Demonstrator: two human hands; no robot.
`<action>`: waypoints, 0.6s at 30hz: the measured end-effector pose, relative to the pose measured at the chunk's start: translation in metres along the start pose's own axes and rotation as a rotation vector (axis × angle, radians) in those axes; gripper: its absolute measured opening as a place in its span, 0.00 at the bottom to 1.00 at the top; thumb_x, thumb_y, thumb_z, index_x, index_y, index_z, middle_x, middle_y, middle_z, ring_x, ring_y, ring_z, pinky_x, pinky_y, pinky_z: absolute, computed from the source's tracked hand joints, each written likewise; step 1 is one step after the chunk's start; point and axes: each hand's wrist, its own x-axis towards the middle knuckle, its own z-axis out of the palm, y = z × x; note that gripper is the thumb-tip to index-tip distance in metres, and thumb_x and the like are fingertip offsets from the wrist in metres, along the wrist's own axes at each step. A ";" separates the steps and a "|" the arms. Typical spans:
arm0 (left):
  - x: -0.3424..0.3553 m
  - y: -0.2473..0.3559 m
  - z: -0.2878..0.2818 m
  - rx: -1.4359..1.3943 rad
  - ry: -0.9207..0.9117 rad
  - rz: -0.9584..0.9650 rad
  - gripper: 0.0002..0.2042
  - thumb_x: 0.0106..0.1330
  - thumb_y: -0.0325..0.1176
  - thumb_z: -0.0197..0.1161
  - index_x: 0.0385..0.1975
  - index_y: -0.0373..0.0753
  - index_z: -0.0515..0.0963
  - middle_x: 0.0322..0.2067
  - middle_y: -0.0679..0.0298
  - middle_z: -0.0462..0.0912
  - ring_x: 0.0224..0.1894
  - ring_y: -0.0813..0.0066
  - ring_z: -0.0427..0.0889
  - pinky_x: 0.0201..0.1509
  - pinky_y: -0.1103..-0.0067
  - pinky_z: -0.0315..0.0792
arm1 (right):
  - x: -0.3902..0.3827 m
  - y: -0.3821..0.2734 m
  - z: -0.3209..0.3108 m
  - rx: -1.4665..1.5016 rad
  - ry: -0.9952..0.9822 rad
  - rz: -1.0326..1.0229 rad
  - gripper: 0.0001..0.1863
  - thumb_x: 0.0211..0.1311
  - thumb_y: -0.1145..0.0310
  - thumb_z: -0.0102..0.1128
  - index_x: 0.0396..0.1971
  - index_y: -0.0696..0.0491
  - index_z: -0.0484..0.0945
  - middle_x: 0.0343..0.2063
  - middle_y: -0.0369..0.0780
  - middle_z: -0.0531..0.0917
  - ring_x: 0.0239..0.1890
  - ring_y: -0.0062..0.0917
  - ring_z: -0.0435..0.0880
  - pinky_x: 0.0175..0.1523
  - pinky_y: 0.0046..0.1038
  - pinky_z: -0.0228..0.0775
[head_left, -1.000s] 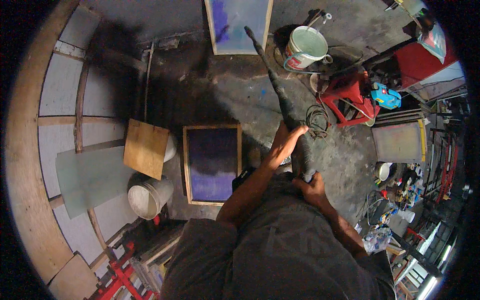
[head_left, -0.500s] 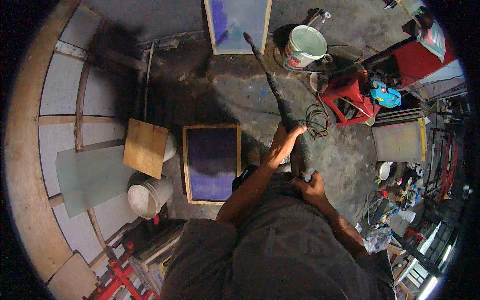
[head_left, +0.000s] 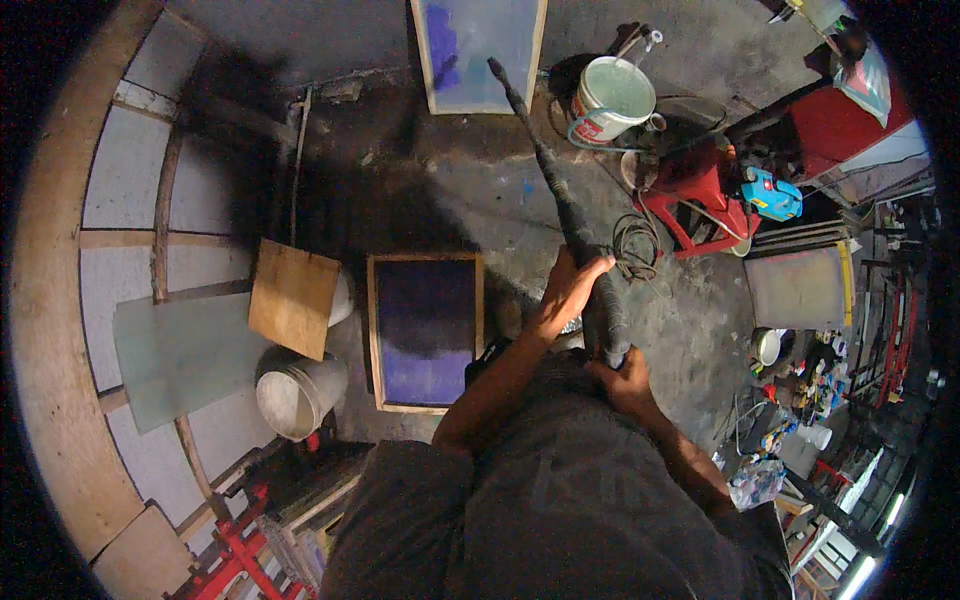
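My two grips both clamp one long dark wand: my right grip at its near end, my left grip further forward. It slants over the floor, its tip in front of the first of two purple-stained framed panels, the far panel at the floor's far edge; the near panel is on the floor to my left. One blue machine, one red stand and one coiled hose are right of the wand.

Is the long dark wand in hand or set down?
In hand: the left grip holds the dark wand partway along, the right grip its near end.
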 end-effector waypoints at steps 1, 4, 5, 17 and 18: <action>-0.003 -0.003 0.000 -0.012 0.007 0.001 0.30 0.52 0.47 0.64 0.46 0.28 0.66 0.36 0.55 0.75 0.37 0.66 0.74 0.43 0.73 0.68 | -0.003 -0.002 0.001 -0.013 -0.008 0.012 0.11 0.48 0.69 0.64 0.30 0.57 0.74 0.26 0.37 0.79 0.30 0.24 0.76 0.38 0.29 0.68; 0.000 -0.004 -0.004 -0.042 -0.025 -0.006 0.29 0.52 0.46 0.65 0.46 0.29 0.66 0.35 0.57 0.75 0.37 0.67 0.74 0.41 0.74 0.68 | -0.003 -0.004 0.002 0.052 -0.012 0.030 0.11 0.48 0.70 0.64 0.31 0.57 0.74 0.27 0.38 0.80 0.31 0.24 0.77 0.38 0.28 0.68; 0.000 -0.005 -0.005 -0.054 -0.014 -0.012 0.29 0.52 0.46 0.65 0.45 0.29 0.66 0.34 0.57 0.75 0.36 0.68 0.74 0.41 0.74 0.68 | -0.002 -0.001 0.002 0.022 -0.010 0.048 0.12 0.48 0.70 0.64 0.31 0.58 0.74 0.27 0.38 0.80 0.31 0.24 0.77 0.38 0.28 0.69; -0.005 0.006 -0.002 -0.060 0.009 0.014 0.28 0.51 0.45 0.65 0.44 0.29 0.67 0.34 0.58 0.75 0.36 0.69 0.73 0.41 0.76 0.68 | 0.002 0.009 0.001 -0.018 0.011 0.005 0.13 0.48 0.69 0.65 0.33 0.58 0.76 0.28 0.39 0.81 0.32 0.25 0.79 0.40 0.30 0.70; -0.004 0.005 -0.002 -0.054 0.011 0.003 0.28 0.51 0.45 0.65 0.44 0.29 0.67 0.35 0.58 0.75 0.36 0.69 0.73 0.41 0.76 0.68 | 0.001 0.003 0.000 0.000 -0.005 0.023 0.12 0.48 0.70 0.65 0.33 0.58 0.76 0.28 0.39 0.81 0.32 0.26 0.79 0.40 0.30 0.70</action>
